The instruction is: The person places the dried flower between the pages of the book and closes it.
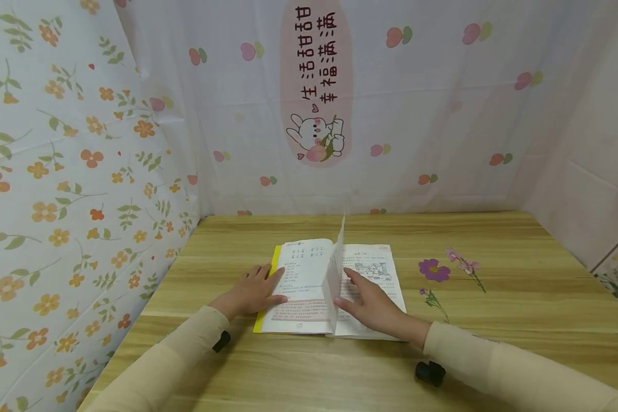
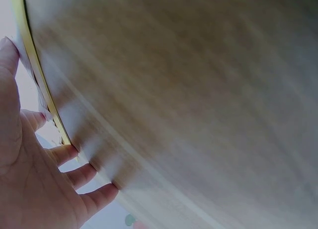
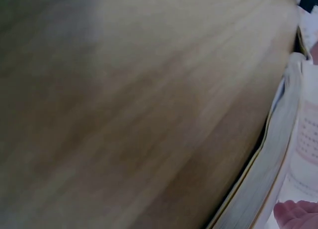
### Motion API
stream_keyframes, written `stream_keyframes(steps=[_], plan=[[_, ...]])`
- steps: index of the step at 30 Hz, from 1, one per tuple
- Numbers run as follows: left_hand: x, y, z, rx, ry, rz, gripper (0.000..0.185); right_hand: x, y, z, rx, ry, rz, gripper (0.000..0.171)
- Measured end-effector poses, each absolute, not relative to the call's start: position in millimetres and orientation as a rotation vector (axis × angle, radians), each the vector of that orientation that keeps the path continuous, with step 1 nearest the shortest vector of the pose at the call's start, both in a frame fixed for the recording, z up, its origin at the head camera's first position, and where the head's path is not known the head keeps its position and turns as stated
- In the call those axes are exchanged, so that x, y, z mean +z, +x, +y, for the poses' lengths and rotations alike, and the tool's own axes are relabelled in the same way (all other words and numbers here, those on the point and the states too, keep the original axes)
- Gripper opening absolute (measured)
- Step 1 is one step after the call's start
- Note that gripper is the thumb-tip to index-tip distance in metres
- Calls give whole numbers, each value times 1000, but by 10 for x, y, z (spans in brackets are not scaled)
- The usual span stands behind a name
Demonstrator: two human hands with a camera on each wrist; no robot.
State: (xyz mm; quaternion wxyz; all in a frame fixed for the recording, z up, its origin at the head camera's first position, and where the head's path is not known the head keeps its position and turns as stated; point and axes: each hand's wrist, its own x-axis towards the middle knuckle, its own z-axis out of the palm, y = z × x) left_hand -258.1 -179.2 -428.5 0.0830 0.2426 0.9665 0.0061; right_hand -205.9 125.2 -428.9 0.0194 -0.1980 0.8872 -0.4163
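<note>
- Nearest my head camera are the two beige sleeves, and just under the right one a small black object sits on the wooden table; I cannot tell what it is.
- My right hand lies flat on the right-hand page of the open book, fingers straight and spread, with the forefinger reaching up toward the spine.
- One page stands nearly upright at the middle of the book, just left of that hand; whether my thumb touches it I cannot tell.
- My left hand rests at the book's left edge, fingers relaxed and extended, the fingertips lying over the yellow cover edge and onto the left page.
- From the left wrist view, that hand shows its fingers lightly bent against the yellow cover edge, pinching nothing.
- From the right wrist view I see the book's page block edge-on against the table and only a fingertip at the bottom right.
- I see the book lying flat, open, at the middle of the table, near my side.
- Right of the book, a purple flower and a pink sprig lie on the wood, well apart from both hands.
- Far behind, a printed cloth backdrop with a rabbit drawing hangs.
</note>
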Motion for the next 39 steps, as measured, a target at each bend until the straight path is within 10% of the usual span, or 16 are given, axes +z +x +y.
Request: stream_keyframes(steps=[18,39], plan=[[-4311,-2588,-1818,-57,798,2922,68,-4320,-2096,1157,-344,-1342,2863,74],[-4283,-2618,-1961,34,928,2922,51,-4289,-2208,1145,-189,-1474,2717,61]])
